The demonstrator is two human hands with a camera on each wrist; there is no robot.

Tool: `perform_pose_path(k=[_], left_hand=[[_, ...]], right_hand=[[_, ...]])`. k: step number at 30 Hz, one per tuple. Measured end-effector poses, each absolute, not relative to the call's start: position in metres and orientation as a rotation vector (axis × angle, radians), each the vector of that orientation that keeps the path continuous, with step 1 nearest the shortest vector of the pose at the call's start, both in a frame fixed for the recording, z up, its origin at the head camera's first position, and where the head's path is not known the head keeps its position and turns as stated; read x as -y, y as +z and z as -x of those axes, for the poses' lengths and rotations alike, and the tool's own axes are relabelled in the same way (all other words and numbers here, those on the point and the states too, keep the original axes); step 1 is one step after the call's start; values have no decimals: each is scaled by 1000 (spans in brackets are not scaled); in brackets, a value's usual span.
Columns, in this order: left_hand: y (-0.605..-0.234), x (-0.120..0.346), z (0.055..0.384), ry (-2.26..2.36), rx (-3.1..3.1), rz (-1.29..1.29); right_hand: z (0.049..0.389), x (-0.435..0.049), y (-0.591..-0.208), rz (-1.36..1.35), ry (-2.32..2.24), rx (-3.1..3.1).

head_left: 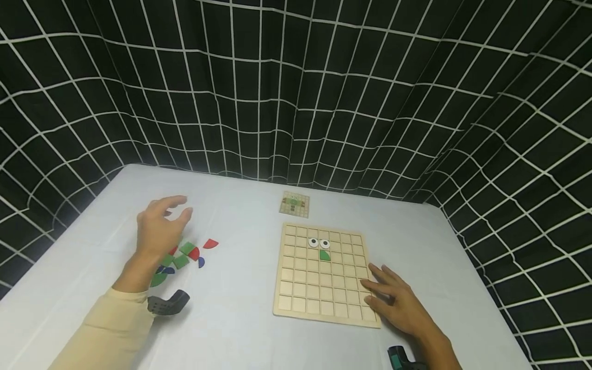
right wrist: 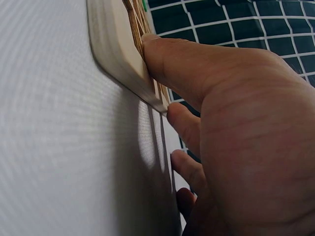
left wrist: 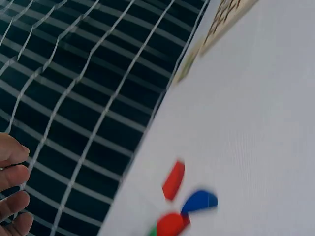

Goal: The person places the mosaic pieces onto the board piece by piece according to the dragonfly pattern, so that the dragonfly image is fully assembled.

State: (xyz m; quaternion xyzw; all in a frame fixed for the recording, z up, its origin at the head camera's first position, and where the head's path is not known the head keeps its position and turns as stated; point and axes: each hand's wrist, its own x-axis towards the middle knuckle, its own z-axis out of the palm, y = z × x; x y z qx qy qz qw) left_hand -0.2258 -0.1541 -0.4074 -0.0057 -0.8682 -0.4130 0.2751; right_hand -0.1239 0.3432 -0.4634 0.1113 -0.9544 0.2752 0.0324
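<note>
Above a pile of coloured pieces on the left of the table, my left hand [head_left: 162, 228] hovers with its thumb and fingers apart and nothing between them. The pile has green squares [head_left: 181, 261], red quarter-round pieces [head_left: 210, 243] and blue half-round pieces [head_left: 201, 262]; my hand and wrist hide part of it. A wooden grid board [head_left: 312, 293] lies right of centre. Two round eye pieces [head_left: 319, 243] and a green quarter-round piece [head_left: 325, 255] sit in its upper cells. Along the board's right edge, my right hand [head_left: 400, 303] rests its fingertips, fingers spread.
A small pattern card [head_left: 294, 204] lies behind the board, near the table's back edge. The white tabletop [head_left: 240, 318] is bordered by a dark curtain [head_left: 259, 92] with a white grid. A black wrist device [head_left: 168, 303] is on my left wrist.
</note>
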Motion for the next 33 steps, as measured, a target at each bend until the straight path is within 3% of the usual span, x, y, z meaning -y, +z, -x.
perform_pose_path(k=[7, 13, 33], left_hand=[[-427, 181, 226, -1158, 2541, -335], [-446, 189, 230, -1172, 2639, -462], [-467, 190, 238, -979, 2672, -304]], right_hand=[[124, -341, -466, -323, 866, 2958], [125, -341, -463, -325, 817, 2956], [127, -344, -464, -312, 848, 2960]])
